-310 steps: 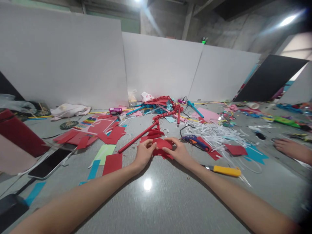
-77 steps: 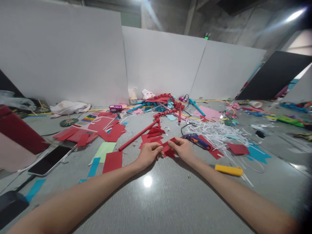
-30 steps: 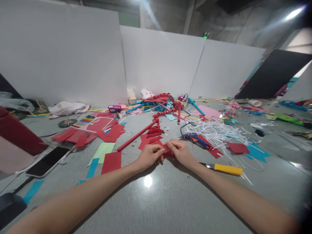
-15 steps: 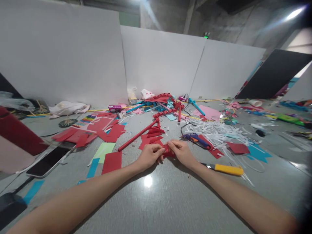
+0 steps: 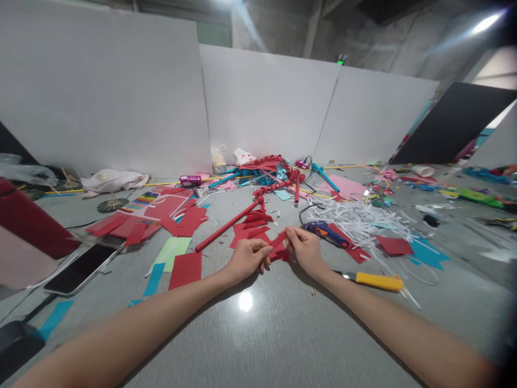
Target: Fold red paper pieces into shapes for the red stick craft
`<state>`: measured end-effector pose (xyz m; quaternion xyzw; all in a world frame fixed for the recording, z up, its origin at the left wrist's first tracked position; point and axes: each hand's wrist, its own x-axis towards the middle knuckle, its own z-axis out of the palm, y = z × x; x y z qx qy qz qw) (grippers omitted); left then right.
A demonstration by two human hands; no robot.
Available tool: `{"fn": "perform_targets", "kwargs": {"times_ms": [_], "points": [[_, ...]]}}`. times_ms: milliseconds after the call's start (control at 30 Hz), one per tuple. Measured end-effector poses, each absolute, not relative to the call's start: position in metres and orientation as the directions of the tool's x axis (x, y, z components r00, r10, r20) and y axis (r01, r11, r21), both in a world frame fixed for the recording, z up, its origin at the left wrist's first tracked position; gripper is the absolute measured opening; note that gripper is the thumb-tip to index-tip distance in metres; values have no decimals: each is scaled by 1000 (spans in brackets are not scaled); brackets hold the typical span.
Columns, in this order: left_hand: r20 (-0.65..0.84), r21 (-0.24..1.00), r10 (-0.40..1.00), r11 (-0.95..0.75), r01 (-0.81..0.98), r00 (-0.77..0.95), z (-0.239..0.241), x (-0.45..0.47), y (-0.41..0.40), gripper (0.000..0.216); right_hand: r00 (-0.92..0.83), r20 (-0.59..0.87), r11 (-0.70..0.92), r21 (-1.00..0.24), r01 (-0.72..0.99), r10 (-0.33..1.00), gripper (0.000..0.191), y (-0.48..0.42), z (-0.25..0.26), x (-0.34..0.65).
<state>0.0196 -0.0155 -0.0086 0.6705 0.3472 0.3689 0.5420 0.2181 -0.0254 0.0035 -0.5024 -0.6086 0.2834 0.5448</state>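
Both of my hands meet over a small folded piece of red paper (image 5: 278, 248) just above the grey table (image 5: 258, 334). My left hand (image 5: 245, 258) pinches its left end with curled fingers. My right hand (image 5: 306, 249) pinches the right end between thumb and fingertips. Behind the hands lie a few red folded paper pieces (image 5: 250, 226) and a long red rolled paper stick (image 5: 226, 229). A blue glue gun (image 5: 323, 231) lies just right of my right hand.
A yellow-handled utility knife (image 5: 374, 280) lies at the right, by white paper shreds (image 5: 359, 221). Red paper sheets (image 5: 153, 218), green and blue scraps and a phone (image 5: 78, 269) sit at the left. White boards wall the back. A craft pile (image 5: 270, 170) lies beyond.
The hands have drawn slightly apart and my right hand has lifted a little, opening out the red piece between them. The rest of the table is unchanged.
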Motion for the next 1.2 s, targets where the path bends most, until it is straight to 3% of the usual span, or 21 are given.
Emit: {"fn": "perform_targets", "kwargs": {"times_ms": [167,433,567,1200], "points": [[119,984,869,-167,58,481,-10,20,-14,37,209,341,317,-938,140,917,48,-21,4,219],[123,986,880,-160,43,459,-9,21,-14,37,61,428,416,-897,149,902,28,-33,9,211],[125,987,882,-155,30,455,-8,20,-14,36,46,422,416,-904,94,906,31,-34,8,210],[143,983,864,-182,33,483,-6,19,-16,38,-47,400,402,-898,180,915,27,-32,4,214]]}}
